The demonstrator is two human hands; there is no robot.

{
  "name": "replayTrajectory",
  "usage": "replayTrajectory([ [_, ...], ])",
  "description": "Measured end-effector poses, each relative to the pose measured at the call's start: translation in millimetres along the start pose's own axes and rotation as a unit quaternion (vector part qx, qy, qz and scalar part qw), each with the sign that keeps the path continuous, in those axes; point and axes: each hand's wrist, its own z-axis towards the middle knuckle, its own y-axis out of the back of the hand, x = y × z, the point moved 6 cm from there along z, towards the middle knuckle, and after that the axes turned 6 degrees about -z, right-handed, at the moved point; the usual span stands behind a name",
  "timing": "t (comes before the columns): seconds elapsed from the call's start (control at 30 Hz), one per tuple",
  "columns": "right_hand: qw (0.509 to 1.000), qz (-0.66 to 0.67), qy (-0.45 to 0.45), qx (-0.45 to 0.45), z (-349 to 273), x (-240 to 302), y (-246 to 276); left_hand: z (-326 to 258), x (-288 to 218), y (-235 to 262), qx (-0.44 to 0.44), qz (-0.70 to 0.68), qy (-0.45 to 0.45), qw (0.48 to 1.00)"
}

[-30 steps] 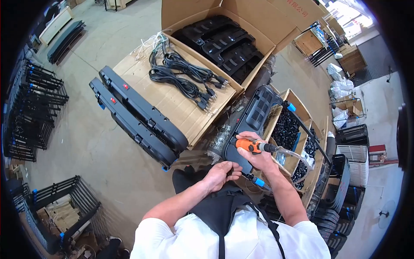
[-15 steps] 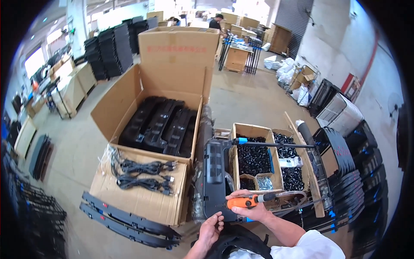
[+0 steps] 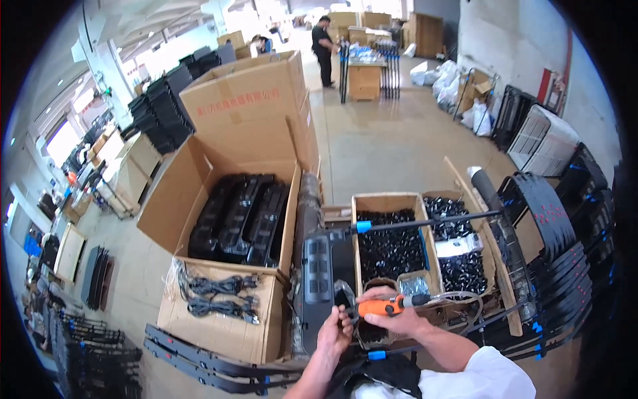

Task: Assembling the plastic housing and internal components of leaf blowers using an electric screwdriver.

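My right hand (image 3: 399, 320) is wrapped round an orange pneumatic screwdriver (image 3: 380, 307), whose grey end has a clear hose. Close to the tool's front end, my left hand (image 3: 337, 331) pinches with its fingertips. What it holds is too small to make out; a dark piece with clear plastic shows just beyond the fingers. Left of my hands lies a black plastic panel (image 3: 319, 269) with a slotted grille, joined to a black tube frame (image 3: 432, 219) with blue end pieces. The driver's tip is hidden by my fingers.
A divided carton (image 3: 353, 246) of small black parts and screws (image 3: 413, 286) stands ahead right. To the left, an open carton (image 3: 159, 193) holds black plastic housings; coiled black cables (image 3: 219, 306) lie before it. Frames are stacked at right. A person (image 3: 323, 50) stands far off.
Both hands have moved from the panel's near end to its right edge, toward the small-parts carton. The view has shifted; the screwdriver stays in my right hand.
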Motion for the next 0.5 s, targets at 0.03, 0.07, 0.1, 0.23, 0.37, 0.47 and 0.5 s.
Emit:
replayTrajectory([
  [0.03, 1.000, -0.019, 0.003, 0.007, 2, 0, 11, 6, 4, -7, 0.021, -0.003, 0.017, 1.000],
  [0.07, 1.000, -0.015, 0.010, 0.008, 6, 0, 20, 12, 7, -14, 0.035, 0.007, 0.024, 0.999],
  [0.1, 1.000, -0.003, -0.014, 0.003, 6, 1, 31, 18, 13, -21, 0.049, 0.017, 0.030, 0.998],
  [0.23, 1.000, 0.001, -0.019, -0.001, 20, -19, 55, 35, 29, -39, 0.009, -0.018, 0.018, 1.000],
  [0.37, 1.000, 0.015, -0.012, -0.010, 31, -40, 66, 46, 36, -55, -0.028, -0.034, 0.009, 0.999],
  [0.47, 1.000, 0.020, -0.020, -0.010, 51, -54, 74, 63, 38, -63, -0.011, -0.019, 0.003, 1.000],
  [0.5, 0.998, 0.048, -0.047, -0.015, 59, -59, 76, 66, 36, -66, -0.018, -0.007, -0.010, 1.000],
])
